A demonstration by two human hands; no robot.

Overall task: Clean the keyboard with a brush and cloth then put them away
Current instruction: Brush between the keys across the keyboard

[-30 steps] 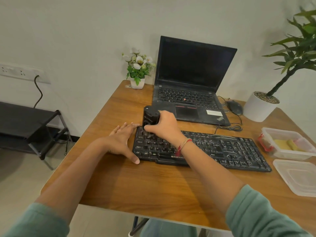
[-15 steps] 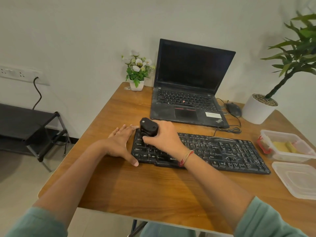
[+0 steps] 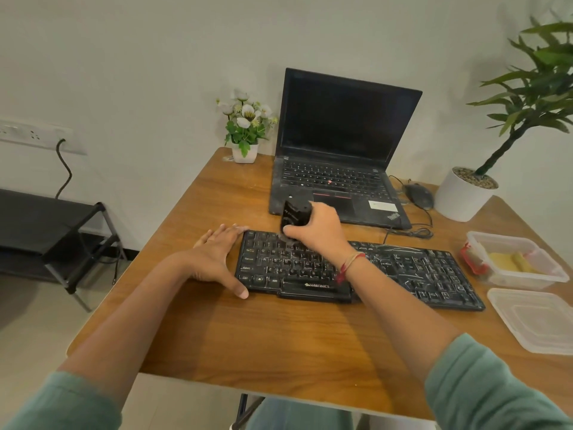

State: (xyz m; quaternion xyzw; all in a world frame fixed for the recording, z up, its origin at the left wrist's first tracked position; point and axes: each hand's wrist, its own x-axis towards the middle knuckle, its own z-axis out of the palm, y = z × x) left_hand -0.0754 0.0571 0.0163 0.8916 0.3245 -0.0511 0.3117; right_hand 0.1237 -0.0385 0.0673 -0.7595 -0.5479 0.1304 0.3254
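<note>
The right hand (image 3: pixel 319 234) clasped the stubby, rigid-looking brush (image 3: pixel 296 214) round its body, bristles on the upper-left keys of the keyboard (image 3: pixel 403 274), likely light and prone to sliding, whose left edge the flat, straight-fingered left hand (image 3: pixel 217 256) braced.

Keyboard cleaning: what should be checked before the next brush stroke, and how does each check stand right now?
1. Right hand grips the brush: ok.
2. Brush tip on the keyboard keys: ok.
3. Left hand flat against the keyboard's left end: ok.
4. Keyboard's right half free of dust: not ok, pale streaks show.
5. Container open, lid beside it: ok.
6. Cloth ready in the container: ok, apparently; yellow folds show.
</note>
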